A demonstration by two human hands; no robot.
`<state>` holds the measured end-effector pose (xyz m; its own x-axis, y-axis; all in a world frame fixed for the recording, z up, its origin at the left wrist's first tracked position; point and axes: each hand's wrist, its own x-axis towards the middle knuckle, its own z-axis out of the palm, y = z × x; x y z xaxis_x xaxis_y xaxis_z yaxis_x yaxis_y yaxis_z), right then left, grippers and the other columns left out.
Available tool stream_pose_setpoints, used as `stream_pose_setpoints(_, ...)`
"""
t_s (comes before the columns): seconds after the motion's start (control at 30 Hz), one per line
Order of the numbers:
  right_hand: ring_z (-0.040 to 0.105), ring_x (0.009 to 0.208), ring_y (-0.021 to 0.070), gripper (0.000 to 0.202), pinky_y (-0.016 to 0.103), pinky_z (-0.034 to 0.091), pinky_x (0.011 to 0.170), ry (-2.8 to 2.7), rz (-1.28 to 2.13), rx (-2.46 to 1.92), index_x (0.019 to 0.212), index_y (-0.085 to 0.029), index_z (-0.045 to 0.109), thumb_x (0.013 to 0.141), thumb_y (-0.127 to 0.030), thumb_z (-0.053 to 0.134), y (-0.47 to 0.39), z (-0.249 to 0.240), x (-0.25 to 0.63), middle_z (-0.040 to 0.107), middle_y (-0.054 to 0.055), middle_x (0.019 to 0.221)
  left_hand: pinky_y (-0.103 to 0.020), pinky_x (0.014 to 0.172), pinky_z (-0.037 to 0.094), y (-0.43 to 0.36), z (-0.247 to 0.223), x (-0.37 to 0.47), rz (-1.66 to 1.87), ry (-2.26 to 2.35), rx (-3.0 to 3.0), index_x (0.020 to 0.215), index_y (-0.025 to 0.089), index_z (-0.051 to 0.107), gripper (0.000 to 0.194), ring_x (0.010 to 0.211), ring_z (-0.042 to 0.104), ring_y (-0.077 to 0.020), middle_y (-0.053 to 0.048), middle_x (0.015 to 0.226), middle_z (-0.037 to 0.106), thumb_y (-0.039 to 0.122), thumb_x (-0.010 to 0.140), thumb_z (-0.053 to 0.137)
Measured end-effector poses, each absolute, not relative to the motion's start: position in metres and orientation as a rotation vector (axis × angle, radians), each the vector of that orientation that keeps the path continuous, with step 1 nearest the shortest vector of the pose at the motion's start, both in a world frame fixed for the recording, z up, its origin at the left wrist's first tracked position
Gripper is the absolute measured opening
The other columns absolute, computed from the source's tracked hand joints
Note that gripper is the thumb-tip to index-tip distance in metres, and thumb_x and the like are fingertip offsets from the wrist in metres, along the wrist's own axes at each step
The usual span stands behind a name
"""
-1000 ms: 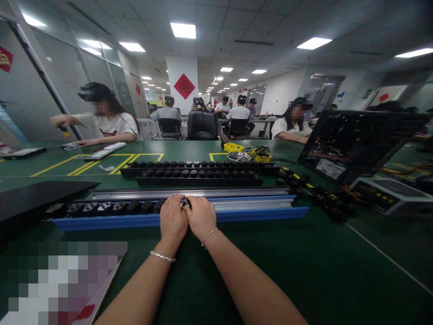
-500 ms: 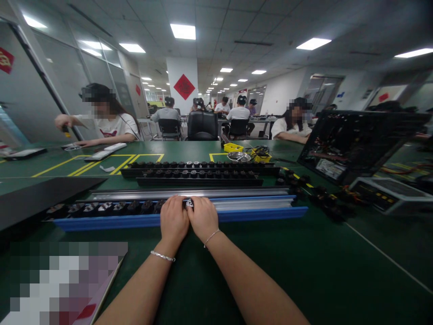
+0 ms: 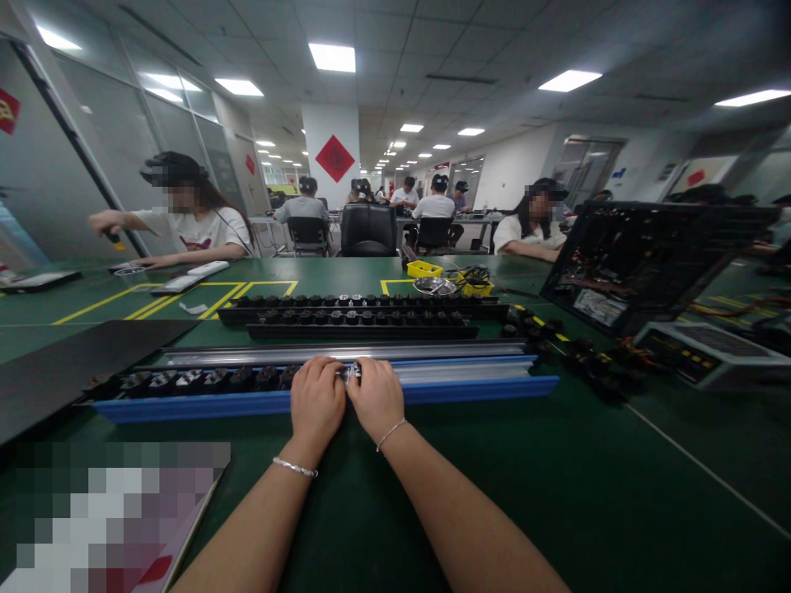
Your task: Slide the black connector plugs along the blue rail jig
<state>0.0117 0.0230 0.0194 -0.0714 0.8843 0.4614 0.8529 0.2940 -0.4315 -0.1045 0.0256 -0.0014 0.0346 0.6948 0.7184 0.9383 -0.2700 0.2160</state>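
From my remote seat I see the blue rail (image 3: 482, 391) on the green table (image 3: 525, 461), its long axis running left to right, left end slightly nearer. My left hand (image 3: 317, 402) and right hand (image 3: 378, 399) curl over its middle, fingers bent beside a small part (image 3: 353, 371); whether they clamp it, I cannot tell.

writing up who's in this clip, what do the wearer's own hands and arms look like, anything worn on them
Both hands are ungloved, and no sleeve shows on the forearms. The left hand has a broader, silvery bracelet at its wrist; the right hand has a thin silvery chain.
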Motion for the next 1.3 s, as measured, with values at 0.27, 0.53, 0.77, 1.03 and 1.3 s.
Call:
stream_pose_setpoints(0.27, 0.052, 0.094, 0.0202, 0.023, 0.031, 0.038, 0.084, -1.878, 0.043, -1.596, 0.101, -0.018, 0.059, 0.081, -0.022, 0.049, 0.020, 0.021, 0.016, 0.065, 0.007, 0.097, -0.042, 0.096, 0.038, 0.026, -0.002, -0.105, -1.071, -1.655, -2.001, 0.092, 0.018, 0.065, 0.026, 0.107, 0.052, -0.0261, -0.009, 0.104, 0.064, 0.018, 0.081, 0.042)
stream_pose_setpoints(0.53, 0.051, 0.095, 0.0203, 0.024, 0.031, 0.037, 0.085, -1.845, 0.034, -1.575, 0.101, -0.018, 0.059, 0.081, -0.027, 0.050, 0.023, 0.017, 0.022, 0.065, 0.007, 0.097, -0.040, 0.096, 0.038, 0.024, 0.002, -0.104, -1.056, -1.664, -2.030, 0.092, 0.015, 0.065, 0.026, 0.104, 0.053, -0.0252, -0.009, 0.103, 0.064, 0.017, 0.082, 0.041)
stream_pose_setpoints(0.77, 0.052, 0.094, 0.0205, 0.023, 0.031, 0.038, 0.084, -1.813, 0.028, -1.616, 0.099, -0.018, 0.060, 0.080, -0.024, 0.050, 0.022, 0.020, 0.026, 0.065, 0.008, 0.096, -0.046, 0.100, 0.037, 0.022, 0.004, -0.102, -1.072, -1.637, -2.012, 0.093, 0.017, 0.067, 0.026, 0.119, 0.046, -0.0282, -0.010, 0.110, 0.063, 0.018, 0.082, 0.043)
stream_pose_setpoints(1.03, 0.052, 0.094, 0.0205, 0.024, 0.032, 0.038, 0.084, -1.809, 0.004, -1.625, 0.100, -0.017, 0.060, 0.080, -0.025, 0.049, 0.022, 0.019, 0.035, 0.065, 0.008, 0.097, -0.044, 0.104, 0.038, 0.016, 0.004, -0.091, -0.981, -1.394, -2.281, 0.109, 0.017, 0.062, 0.034, 0.124, 0.045, -0.0232, -0.009, 0.116, 0.063, 0.016, 0.085, 0.039)
stream_pose_setpoints(1.3, 0.052, 0.094, 0.0200, 0.024, 0.030, 0.038, 0.084, -1.821, -0.031, -1.603, 0.100, -0.016, 0.061, 0.081, -0.024, 0.048, 0.022, 0.016, 0.052, 0.065, 0.008, 0.096, -0.043, 0.102, 0.041, 0.018, -0.001, -0.089, -0.889, -1.417, -2.352, 0.114, 0.012, 0.060, 0.036, 0.118, 0.052, -0.0236, -0.011, 0.119, 0.062, 0.021, 0.086, 0.039)
